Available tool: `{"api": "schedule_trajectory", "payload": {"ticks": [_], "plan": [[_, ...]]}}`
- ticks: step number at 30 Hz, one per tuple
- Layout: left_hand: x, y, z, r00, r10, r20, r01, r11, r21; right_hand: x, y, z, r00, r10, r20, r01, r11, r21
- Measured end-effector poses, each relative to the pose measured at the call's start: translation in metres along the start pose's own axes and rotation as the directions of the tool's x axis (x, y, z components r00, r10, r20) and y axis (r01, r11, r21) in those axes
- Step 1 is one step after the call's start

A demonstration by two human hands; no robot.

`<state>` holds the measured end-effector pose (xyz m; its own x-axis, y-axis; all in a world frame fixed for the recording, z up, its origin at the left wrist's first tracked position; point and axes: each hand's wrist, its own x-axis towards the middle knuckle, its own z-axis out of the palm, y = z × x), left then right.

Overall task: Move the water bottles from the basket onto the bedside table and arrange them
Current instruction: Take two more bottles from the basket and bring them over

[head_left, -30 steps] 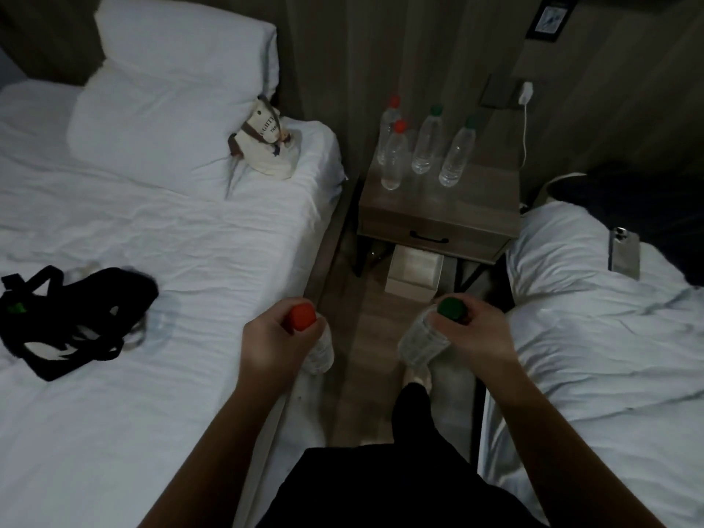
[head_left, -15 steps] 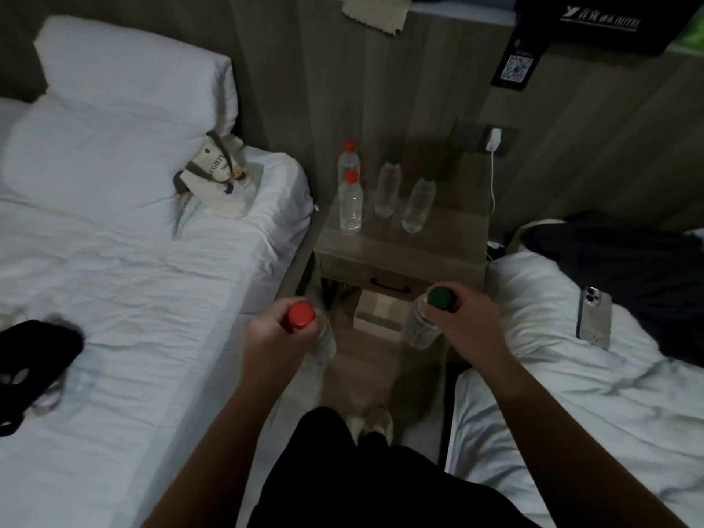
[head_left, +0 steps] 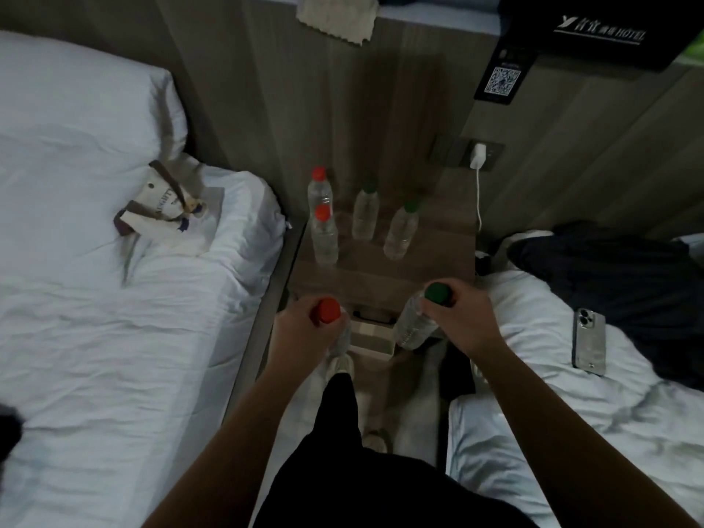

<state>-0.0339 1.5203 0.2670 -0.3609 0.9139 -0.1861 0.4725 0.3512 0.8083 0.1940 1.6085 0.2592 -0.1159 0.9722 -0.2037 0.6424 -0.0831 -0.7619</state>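
basket (head_left: pixel 7 428): only a dark sliver is being caught at the frame edge now, way off to the left of the left-hand fingers. A second ago it was being seen whole on the left bed (head_left: pixel 114 318), so it's clearly being left behind.

left hand (head_left: pixel 301 333): being kept curled tight round the neck of the red-cap bottle (head_left: pixel 327 311). The cap is poking up above the fingers and the body is hanging below them.

bedside table (head_left: pixel 381 272): being closed in on quickly. It was being seen well ahead of the fingers a second ago. Now its front edge is sitting just past both sets of knuckles.

red-capped pair (head_left: pixel 324 238): being kept upright further out beyond the left-hand fingers, one behind the other.

green-capped pair (head_left: pixel 365 215): being kept upright too, just right of the red ones, well ahead of the right-hand fingers.

right hand (head_left: pixel 466 318): being kept wrapped round the top of the green-cap bottle (head_left: pixel 413 325). The bottle is being carried tilted, with its body slanting down and to the left of the fingers.

task: four look placed and two are being brought in. Bare tabletop is being left between the fingers and the standing bottles, so that's probably the landing spot. Both bodies seem to be hanging below the tabletop, so a lift is likely needed first.
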Motion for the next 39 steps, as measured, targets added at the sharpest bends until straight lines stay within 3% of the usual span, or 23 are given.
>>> {"api": "schedule_trajectory", "payload": {"ticks": [3, 8, 17, 20, 27, 39], "plan": [[0.039, -0.001, 0.007, 0.997, 0.001, 0.083, -0.004, 0.999, 0.033, 0.03, -0.006, 0.006, 1.0, -0.005, -0.008, 0.005, 0.997, -0.074], [0.101, -0.006, 0.013, 0.971, 0.029, 0.238, -0.046, 0.997, 0.062, 0.074, -0.013, 0.017, 0.994, 0.105, -0.024, -0.107, 0.974, -0.199], [0.186, -0.003, 0.033, 0.925, -0.024, 0.379, -0.038, 0.987, 0.155, 0.136, -0.018, 0.037, 0.971, 0.24, -0.02, -0.239, 0.949, -0.206], [0.207, 0.001, 0.042, 0.936, -0.05, 0.348, -0.02, 0.981, 0.193, 0.154, -0.021, 0.039, 0.966, 0.259, 0.021, -0.247, 0.939, -0.239], [0.244, 0.005, 0.064, 0.961, -0.094, 0.259, 0.044, 0.981, 0.191, 0.188, -0.017, 0.054, 0.953, 0.289, 0.091, -0.275, 0.951, -0.138], [0.273, -0.001, 0.085, 0.962, -0.149, 0.229, 0.119, 0.983, 0.139, 0.219, -0.022, 0.078, 0.937, 0.299, 0.181, -0.278, 0.951, -0.134]]}}
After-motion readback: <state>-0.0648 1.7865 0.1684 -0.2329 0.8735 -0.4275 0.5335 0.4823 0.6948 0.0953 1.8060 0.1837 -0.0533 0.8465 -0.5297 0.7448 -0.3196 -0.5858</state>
